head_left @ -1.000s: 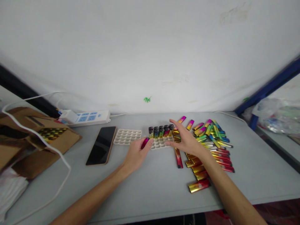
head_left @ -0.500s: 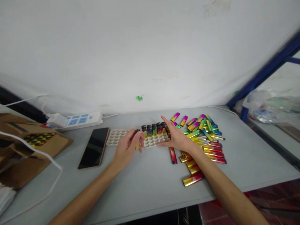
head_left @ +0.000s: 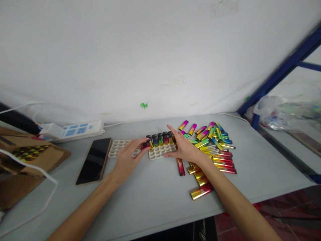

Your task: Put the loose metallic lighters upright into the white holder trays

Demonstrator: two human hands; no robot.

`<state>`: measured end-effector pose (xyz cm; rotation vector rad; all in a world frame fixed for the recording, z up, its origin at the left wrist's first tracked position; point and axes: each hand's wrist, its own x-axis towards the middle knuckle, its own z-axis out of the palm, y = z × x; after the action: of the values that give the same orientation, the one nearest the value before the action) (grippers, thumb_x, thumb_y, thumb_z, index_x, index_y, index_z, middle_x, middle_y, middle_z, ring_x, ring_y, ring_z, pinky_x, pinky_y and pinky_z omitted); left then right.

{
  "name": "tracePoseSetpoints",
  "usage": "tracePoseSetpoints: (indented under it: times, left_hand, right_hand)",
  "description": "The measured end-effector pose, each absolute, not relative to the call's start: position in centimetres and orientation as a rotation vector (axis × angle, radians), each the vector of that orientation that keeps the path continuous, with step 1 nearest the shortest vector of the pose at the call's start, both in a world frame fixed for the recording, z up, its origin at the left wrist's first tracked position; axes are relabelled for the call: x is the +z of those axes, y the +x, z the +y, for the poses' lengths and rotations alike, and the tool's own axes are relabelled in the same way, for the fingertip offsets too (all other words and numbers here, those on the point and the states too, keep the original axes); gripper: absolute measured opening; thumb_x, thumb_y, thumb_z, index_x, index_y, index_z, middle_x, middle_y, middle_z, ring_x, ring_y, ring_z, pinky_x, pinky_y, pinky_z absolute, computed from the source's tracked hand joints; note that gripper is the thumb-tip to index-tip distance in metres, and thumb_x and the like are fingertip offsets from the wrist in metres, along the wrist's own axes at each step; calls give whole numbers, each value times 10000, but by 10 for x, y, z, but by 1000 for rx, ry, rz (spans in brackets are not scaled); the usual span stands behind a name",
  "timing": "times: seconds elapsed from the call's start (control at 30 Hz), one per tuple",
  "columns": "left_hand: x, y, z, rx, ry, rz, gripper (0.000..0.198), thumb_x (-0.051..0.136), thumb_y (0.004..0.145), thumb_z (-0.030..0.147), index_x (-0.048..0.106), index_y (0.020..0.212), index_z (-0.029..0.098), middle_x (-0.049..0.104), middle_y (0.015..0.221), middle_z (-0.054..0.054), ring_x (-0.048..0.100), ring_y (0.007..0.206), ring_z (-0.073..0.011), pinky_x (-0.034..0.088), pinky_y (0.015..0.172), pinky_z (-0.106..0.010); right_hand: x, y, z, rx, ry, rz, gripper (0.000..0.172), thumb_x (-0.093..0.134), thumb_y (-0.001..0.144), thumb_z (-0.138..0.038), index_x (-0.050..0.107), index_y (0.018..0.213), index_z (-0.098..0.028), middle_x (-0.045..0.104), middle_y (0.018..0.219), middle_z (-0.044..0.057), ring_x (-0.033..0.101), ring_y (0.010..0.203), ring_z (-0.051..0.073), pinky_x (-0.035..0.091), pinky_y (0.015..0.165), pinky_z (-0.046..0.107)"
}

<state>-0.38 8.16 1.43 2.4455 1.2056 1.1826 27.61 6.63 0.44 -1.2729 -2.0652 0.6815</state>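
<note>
Between the thumb and fingers of my left hand [head_left: 127,159] is a lighter [head_left: 146,144] with a dark top and a bit of red, held at the left end of a pale molded tray [head_left: 156,154] with round pockets. Two rows of lighters [head_left: 160,140] with black tops stand upright along the tray's back; its front pockets show bare. My right hand [head_left: 185,147] is spread around the tray's right end, thumb at the front edge and fingers stretched beside the standing lighters. Part of a second tray [head_left: 116,147] shows behind my left hand.
Many shiny colored lighters [head_left: 208,144] lie in a pile at the right. A phone [head_left: 94,162], a power strip [head_left: 77,130] and an open cardboard box [head_left: 47,157] are at the left. A white cable [head_left: 47,172] crosses the table's left side. A blue frame [head_left: 273,77] stands at the right.
My left hand has raised the lighter to the tray's left end and tilted it there. My right hand keeps its place at the tray. The view has shifted slightly to the right.
</note>
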Motion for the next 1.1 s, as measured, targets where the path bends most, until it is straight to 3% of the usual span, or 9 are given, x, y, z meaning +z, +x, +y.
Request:
tracePoseSetpoints:
  times: [0.23,0.37,0.57,0.8,1.1]
  left_hand:
    - [9,-5,85,1269,2556,1054,222,618,1042,417,748,1095,245,793,1016,-37,773,934,-191,636,898,-328]
    - [17,-9,88,1262,2597,1030,175,650,1026,385,755,1079,254,790,1004,-21,770,884,-176,633,855,-308]
    - [16,-12,91,1403,2604,1014,140,689,1001,393,741,1019,264,808,973,7,778,858,-173,626,822,-291]
    - [13,-15,90,1274,2599,1144,240,669,1003,463,750,1084,253,836,1013,-10,806,847,-207,655,834,-330]
    - [27,-16,91,1264,2748,857,137,702,996,353,736,1075,246,830,990,-7,809,848,-195,662,842,-299]
  right_hand:
    - [8,275,68,663,-1252,-2098,1268,918,778,-416,70,1715,-323,345,1711,163,418,1530,397,307,1270,625]
    - [11,273,67,679,-1291,-2083,1252,915,783,-415,83,1714,-315,408,1673,176,475,1484,402,331,1249,638]
    - [10,273,66,655,-1265,-2097,1246,918,779,-422,97,1712,-317,377,1692,172,443,1503,410,353,1235,623]
    - [11,273,66,661,-1277,-2091,1239,920,783,-385,101,1710,-318,385,1687,171,463,1487,411,379,1212,627]
    - [10,273,67,648,-1278,-2102,1219,907,793,-398,113,1710,-283,403,1679,180,476,1481,404,412,1199,617]
